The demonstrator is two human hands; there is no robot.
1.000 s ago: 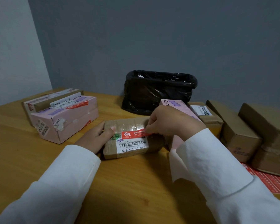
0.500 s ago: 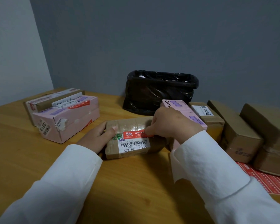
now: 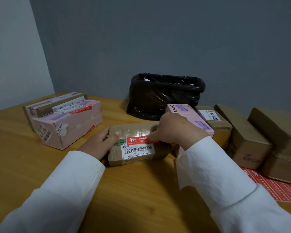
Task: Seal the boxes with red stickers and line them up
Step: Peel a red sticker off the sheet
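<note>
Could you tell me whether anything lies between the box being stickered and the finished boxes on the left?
Nothing visible does. Bare table separates the brown box, held by the left hand and right hand, from the pink box; only the left hand sits on that side.

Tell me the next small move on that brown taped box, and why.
Probably slide the right hand rightward to smooth down the red sticker: its right end is hidden under those fingertips, while the left hand steadies the brown taped cardboard box.
</note>
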